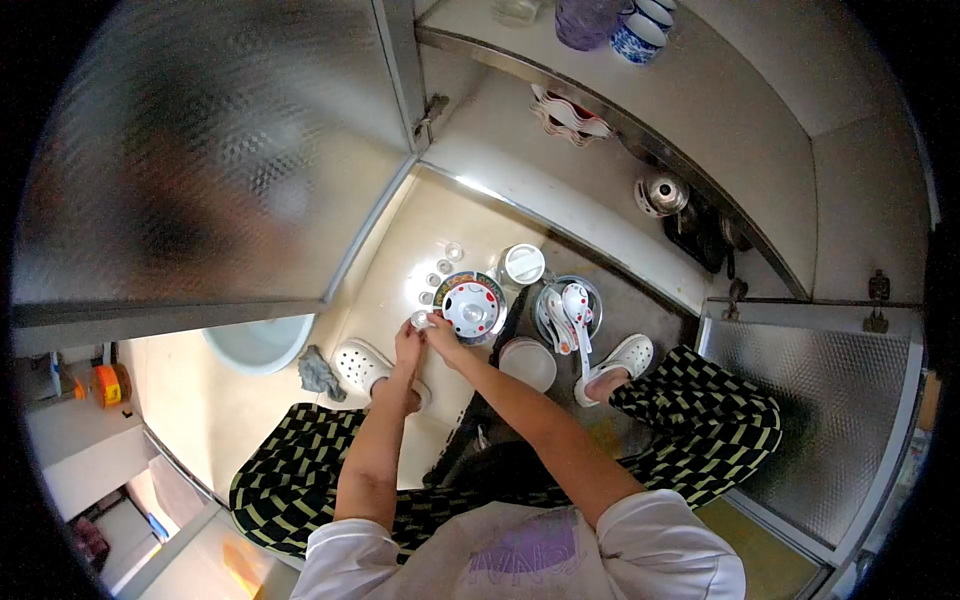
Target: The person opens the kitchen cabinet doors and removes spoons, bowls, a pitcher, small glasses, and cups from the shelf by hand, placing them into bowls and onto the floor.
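A small clear glass [420, 319] is held between the fingertips of both hands, low over the floor. My left hand [407, 346] pinches it from the left and near side. My right hand [441, 337] grips it from the right. Just beyond, several similar small glasses [444, 266] stand in a row on the pale floor. Close to my right hand lies a stack of patterned plates [470, 308], the top one white with red and black spots. Behind the stack stands a clear jar with a white lid [524, 264].
A metal bowl [597, 300] holds several patterned spoons [575, 305]. A white round container [528, 365] sits nearer me. On the left are a grey cloth [320, 374] and a pale blue basin [262, 345]. The open cabinet [560, 190] has textured glass doors [220, 150] and shelved cups [640, 38].
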### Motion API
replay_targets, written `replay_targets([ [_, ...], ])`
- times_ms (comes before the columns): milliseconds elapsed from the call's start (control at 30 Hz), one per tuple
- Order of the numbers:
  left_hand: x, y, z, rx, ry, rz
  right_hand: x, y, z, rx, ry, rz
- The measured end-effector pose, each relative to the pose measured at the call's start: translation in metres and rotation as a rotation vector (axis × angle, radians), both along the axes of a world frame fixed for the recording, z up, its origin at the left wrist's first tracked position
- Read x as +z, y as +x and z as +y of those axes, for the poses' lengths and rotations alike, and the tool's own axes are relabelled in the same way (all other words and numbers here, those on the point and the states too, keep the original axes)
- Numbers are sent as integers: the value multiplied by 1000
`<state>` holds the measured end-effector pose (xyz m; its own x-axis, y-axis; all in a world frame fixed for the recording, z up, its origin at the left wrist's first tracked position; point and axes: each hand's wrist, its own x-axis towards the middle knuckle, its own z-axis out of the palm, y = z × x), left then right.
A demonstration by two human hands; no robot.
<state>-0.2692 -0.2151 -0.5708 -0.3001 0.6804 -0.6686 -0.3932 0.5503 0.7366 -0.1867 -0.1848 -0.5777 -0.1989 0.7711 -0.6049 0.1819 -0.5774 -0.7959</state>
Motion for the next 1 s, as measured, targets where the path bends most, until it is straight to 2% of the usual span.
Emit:
replay_targets([
  [67, -10, -2, 0, -47, 56, 20, 4, 5, -1, 35, 72, -79],
  [100, -21, -5, 0, -94, 117, 44, 32, 10, 5, 81, 37, -31],
  [167, -37, -5, -2, -80, 120, 65, 41, 11, 6, 123, 1, 18],
  [233, -33, -3, 0, -65, 128, 85, 30, 8, 6, 81, 47, 4],
  [300, -26, -2, 1, -197, 108, 224, 40, 12, 6, 58, 15, 45],
  [433, -65, -6, -9, -119, 156, 175, 41, 11, 3, -87, -27, 86],
  [500, -67, -10, -10, -150, 11, 398, 45, 16, 2, -114, 44, 69],
  [533, -48, -5, -5, -152, 25, 401, 45, 18, 1, -89, 59, 64],
  [567, -14, 2, -2, -26, 12, 450, 46, 21, 3, -65, 75, 58],
  [600, 18, 7, 1, 100, 0, 495, 68, 26, 5, -82, 101, 72],
  [633, 48, 10, 11, 98, 31, 498, 86, 34, 12, -91, 131, 77],
  [700, 90, 15, 22, 166, 181, 503, 112, 51, 14, -156, -63, 430],
  [733, 99, 20, 30, 176, 302, 485, 129, 60, 19, -117, -9, 366],
  [767, 108, 25, 38, 173, 313, 482, 145, 70, 26, -121, 3, 365],
  [833, 154, 43, 57, 93, 475, 438, 173, 92, 46, -103, 114, 358],
  [900, 205, 70, 78, 69, 506, 453, 193, 113, 68, -147, 256, 402],
  [1000, 260, 113, 115, 9, 670, 372, 257, 149, 104, -187, 391, 422],
])
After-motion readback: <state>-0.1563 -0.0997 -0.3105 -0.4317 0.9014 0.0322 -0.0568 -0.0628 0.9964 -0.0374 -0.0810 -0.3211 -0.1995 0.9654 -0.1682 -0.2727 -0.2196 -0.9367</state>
